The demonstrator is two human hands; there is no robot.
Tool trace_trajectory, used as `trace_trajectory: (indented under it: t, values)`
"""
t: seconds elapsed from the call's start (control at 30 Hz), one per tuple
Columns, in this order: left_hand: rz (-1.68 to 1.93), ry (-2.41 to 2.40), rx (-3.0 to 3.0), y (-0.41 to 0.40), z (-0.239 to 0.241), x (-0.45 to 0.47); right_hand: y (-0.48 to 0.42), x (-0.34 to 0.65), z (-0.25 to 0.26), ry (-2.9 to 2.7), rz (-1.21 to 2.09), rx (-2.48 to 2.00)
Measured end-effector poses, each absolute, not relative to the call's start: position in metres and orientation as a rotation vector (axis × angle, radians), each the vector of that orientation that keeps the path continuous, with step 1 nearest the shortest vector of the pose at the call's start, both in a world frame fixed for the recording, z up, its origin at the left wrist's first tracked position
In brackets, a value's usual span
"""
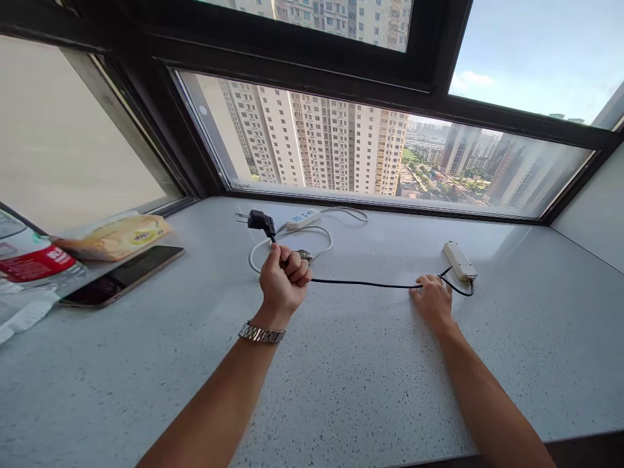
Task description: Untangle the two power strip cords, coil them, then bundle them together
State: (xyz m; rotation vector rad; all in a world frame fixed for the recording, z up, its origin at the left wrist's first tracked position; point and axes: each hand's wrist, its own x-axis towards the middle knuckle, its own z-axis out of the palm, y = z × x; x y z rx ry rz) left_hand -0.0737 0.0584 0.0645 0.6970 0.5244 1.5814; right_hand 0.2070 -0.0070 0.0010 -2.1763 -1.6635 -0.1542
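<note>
Head view, left hand: the left hand (284, 279) is closed in a fist around the black cord (363, 283), lifted a little above the sill, a metal watch (261, 334) on its wrist.
Head view, plug: the black plug (258, 221) sticks up and away from the top of that fist, its prongs pointing left, clear of the surface.
Head view, cord: from the fist the black cord runs right in a nearly straight, taut line just over the sill to the other hand, then loops round to the near end of a white adapter block (459, 260).
Head view, right hand: the right hand (431, 300) lies palm down on the sill with fingers bent, pressing on the cord where it passes under the fingertips; whether it pinches the cord or only pins it, I cannot tell.
Head view, adapter block: it lies flat on the sill just beyond the right hand, angled away to the left.
Head view, power strip: a white power strip (303, 218) lies near the window, behind the plug, its white cable (292, 242) coiled in loops around and behind the left fist.
Head view, surface: a pale speckled stone sill (341, 364) under a dark-framed window (312, 78).
Head view, left edge: a phone (121, 276) lies face up, a yellow snack packet (114, 237) beside it, and a plastic bottle with a red label (34, 263) next to that, all well apart from the hands.
</note>
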Motion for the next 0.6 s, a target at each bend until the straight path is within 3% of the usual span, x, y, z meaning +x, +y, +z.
trace_trajectory:
  t: [0.4, 0.6]
  values:
    - [1.577, 0.876, 1.146, 0.070, 0.030, -0.072, -0.007, 0.221, -0.013, -1.610, -0.239, -2.052]
    - [1.459, 0.860, 1.329, 0.056, 0.021, -0.057, -0.012, 0.221, -0.006, -1.527, 0.129, -1.693]
